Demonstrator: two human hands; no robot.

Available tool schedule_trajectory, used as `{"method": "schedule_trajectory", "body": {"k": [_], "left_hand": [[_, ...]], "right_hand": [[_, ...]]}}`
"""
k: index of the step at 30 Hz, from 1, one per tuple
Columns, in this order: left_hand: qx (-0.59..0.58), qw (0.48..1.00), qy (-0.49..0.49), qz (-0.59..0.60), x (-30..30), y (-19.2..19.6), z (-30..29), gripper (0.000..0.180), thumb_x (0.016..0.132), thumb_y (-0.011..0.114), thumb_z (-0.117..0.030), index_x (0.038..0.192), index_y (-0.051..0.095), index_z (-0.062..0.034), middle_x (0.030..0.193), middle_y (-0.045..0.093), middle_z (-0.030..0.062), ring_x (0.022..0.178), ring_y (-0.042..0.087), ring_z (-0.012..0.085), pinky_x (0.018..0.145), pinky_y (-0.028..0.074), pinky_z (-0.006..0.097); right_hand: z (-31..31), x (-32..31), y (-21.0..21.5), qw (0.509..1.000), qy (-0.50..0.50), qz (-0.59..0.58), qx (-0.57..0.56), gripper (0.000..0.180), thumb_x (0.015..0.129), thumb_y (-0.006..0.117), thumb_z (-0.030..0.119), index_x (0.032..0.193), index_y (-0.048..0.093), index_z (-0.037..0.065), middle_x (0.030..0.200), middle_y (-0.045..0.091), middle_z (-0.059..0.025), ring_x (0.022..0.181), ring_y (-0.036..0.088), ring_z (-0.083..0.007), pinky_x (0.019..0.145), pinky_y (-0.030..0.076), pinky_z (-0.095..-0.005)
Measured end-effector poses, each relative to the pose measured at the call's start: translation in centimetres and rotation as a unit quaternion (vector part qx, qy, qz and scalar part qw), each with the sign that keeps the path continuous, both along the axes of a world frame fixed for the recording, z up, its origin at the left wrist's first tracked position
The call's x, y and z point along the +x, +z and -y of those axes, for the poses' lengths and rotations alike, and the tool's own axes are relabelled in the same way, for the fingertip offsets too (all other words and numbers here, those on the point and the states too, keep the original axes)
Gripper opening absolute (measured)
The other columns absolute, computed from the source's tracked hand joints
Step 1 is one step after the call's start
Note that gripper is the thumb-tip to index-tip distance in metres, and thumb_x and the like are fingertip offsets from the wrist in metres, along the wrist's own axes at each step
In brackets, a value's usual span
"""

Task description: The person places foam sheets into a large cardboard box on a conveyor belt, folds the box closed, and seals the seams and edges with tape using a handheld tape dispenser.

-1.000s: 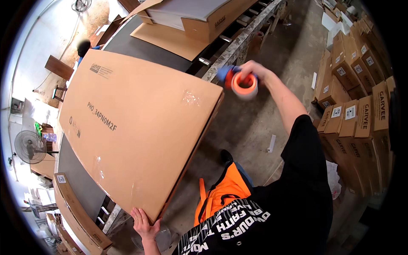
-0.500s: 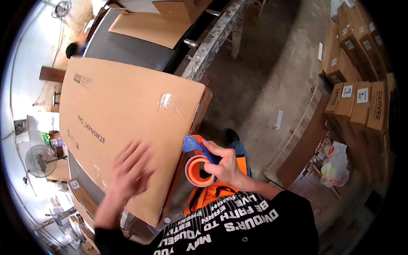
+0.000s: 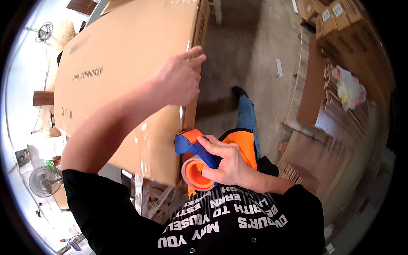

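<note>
A large flat cardboard box [image 3: 127, 51] lies in front of me, printed on its top face, with shiny strips of clear tape near its near end. My left hand [image 3: 180, 78] rests at the box's right edge, its fingers stretched out across the edge and holding nothing. Closer to my body, my right hand [image 3: 227, 165] is closed round the handle of a blue and orange tape gun [image 3: 189, 143]. A roll of tape on an orange core [image 3: 197, 174] is loaded in it. The tape gun's head is beside the box's near right corner; whether they touch I cannot tell.
Stacked cardboard boxes [image 3: 340, 21] stand at the far right, near a white plastic bag [image 3: 350, 89] and flat brown boards [image 3: 308, 85]. Concrete floor [image 3: 250, 51] runs along the box's right side. A fan [image 3: 44, 180] stands at the left.
My left hand has moved from above the box's near part to its right edge, farther forward. The tape gun stays in my right hand. My view has shifted, and the box appears turned.
</note>
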State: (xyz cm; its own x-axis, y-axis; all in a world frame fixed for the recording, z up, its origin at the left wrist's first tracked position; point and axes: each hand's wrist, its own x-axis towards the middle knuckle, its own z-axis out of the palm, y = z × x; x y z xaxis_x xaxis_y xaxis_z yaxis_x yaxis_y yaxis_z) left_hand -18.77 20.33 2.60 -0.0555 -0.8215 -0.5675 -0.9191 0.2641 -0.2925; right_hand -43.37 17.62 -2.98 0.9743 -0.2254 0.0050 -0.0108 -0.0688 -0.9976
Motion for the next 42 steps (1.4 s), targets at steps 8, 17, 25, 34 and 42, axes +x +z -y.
{"method": "schedule_trajectory", "body": {"k": [8, 17, 25, 34, 42], "left_hand": [[-0.097, 0.975, 0.041, -0.194, -13.3, 0.1, -15.2, 0.044, 0.091, 0.053, -0.047, 0.098, 0.074, -0.0085, 0.113, 0.069, -0.0005, 0.14, 0.036, 0.0274, 0.122, 0.013, 0.046], [-0.188, 0.958, 0.041, -0.215, -14.2, -1.3, -20.2, 0.089, 0.064, 0.08, -0.045, 0.137, 0.049, -0.0028, 0.154, 0.033, 0.0128, 0.143, 0.025, 0.0414, 0.119, 0.021, 0.049], [-0.276, 0.932, 0.134, -0.196, -14.5, -2.7, -22.6, 0.129, 0.066, 0.057, -0.084, 0.147, 0.021, 0.0103, 0.151, 0.024, 0.0338, 0.142, 0.022, 0.0493, 0.116, 0.019, 0.053], [-0.289, 0.932, 0.134, -0.173, -15.3, -3.4, -23.9, 0.115, 0.073, 0.068, -0.066, 0.147, 0.023, 0.0101, 0.15, 0.026, 0.0335, 0.141, 0.025, 0.049, 0.116, 0.019, 0.055], [-0.289, 0.934, 0.137, -0.162, -15.7, -3.3, -23.9, 0.113, 0.071, 0.076, -0.05, 0.147, 0.018, 0.0108, 0.151, 0.023, 0.0355, 0.141, 0.024, 0.051, 0.116, 0.02, 0.056]], "right_hand": [[-14.5, -14.6, -1.9, 0.998, 0.039, -0.053, -0.021, 0.066, 0.066, 0.072, 0.023, 0.125, 0.06, -0.002, 0.116, 0.061, -0.026, 0.084, 0.068, -0.0384, 0.077, 0.056, -0.0383], [-20.0, -7.1, -7.1, 0.961, 0.17, -0.143, -0.163, 0.05, 0.073, 0.065, 0.039, 0.117, 0.067, 0.014, 0.106, 0.068, -0.0155, 0.098, 0.066, -0.0348, 0.087, 0.053, -0.0434], [-7.2, -7.8, -7.1, 0.998, 0.009, 0.016, 0.059, 0.064, 0.067, 0.063, 0.008, 0.128, 0.055, -0.009, 0.106, 0.07, -0.0165, 0.094, 0.061, -0.0107, 0.083, 0.05, -0.0251], [-22.7, -6.7, -6.1, 0.993, -0.004, -0.054, -0.109, 0.05, 0.067, 0.067, 0.03, 0.116, 0.069, 0.024, 0.096, 0.067, -0.0177, 0.081, 0.068, -0.0367, 0.074, 0.055, -0.0455], [-5.4, -9.4, -10.5, 0.961, -0.103, -0.01, 0.258, 0.055, 0.071, 0.061, 0.003, 0.126, 0.062, 0.0, 0.099, 0.071, -0.0038, 0.083, 0.061, -0.0067, 0.078, 0.05, -0.0239]]}}
